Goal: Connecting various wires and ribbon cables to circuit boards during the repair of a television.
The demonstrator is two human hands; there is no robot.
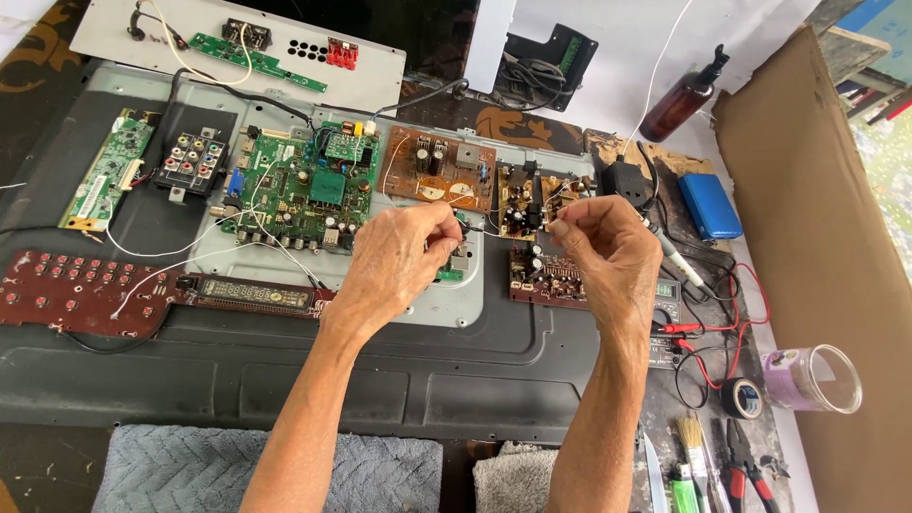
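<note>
My left hand (399, 261) and my right hand (608, 249) are raised over the open back of a flat electronic chassis (285, 370). Each pinches an end of a thin white wire (484, 231) stretched between them. The left fingers close near a small dark part by a green board piece (450, 274). My right fingers pinch the wire beside a small brown circuit board (521, 204) crowded with capacitors. A large green main board (304, 190) lies left of my left hand, and a brown power board (437, 169) sits behind it.
A dark red button board (76, 290) and long display strip (252, 296) lie at the left. A multimeter with red and black leads (708, 332), blue box (709, 204), brown pump bottle (682, 100), tape roll (741, 397), brush and pliers (746, 461) fill the right. Grey towels (190, 470) lie in front.
</note>
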